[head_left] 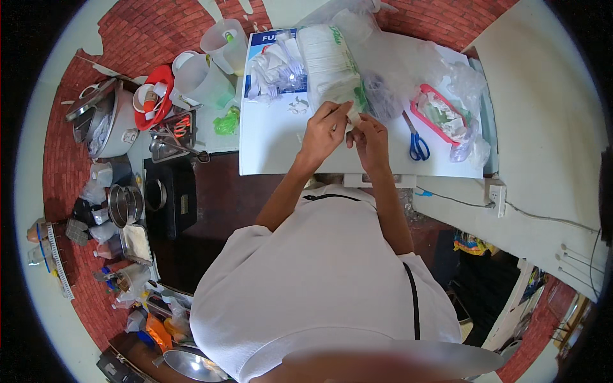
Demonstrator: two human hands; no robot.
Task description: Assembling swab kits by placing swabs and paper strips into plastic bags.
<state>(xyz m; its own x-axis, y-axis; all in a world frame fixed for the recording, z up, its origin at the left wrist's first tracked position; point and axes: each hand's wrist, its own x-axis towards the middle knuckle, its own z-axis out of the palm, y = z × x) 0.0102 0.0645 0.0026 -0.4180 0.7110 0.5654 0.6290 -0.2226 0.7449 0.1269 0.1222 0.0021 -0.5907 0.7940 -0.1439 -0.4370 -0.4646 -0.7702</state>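
Note:
Above the near half of the white table (274, 143), my left hand (324, 132) and my right hand (370, 142) meet with bent fingers. Between their fingertips is a small white folded piece (354, 117), perhaps paper; its exact kind is too small to tell. Just beyond my hands lies a large plastic-wrapped pack of white tissues (327, 64). To its left, white plastic cutlery (278, 73) is heaped on a blue-and-white sheet, with small white scraps (298, 106) nearer me. Blue-handled scissors (417, 145) rest to the right of my right hand.
A pink basket (439, 131) holding white and green packets stands at the right, with clear plastic bags (408, 70) behind it. On the left are translucent pitchers (198, 83), a green plastic bag (227, 121), a red basin (165, 80) and a large pot (118, 121).

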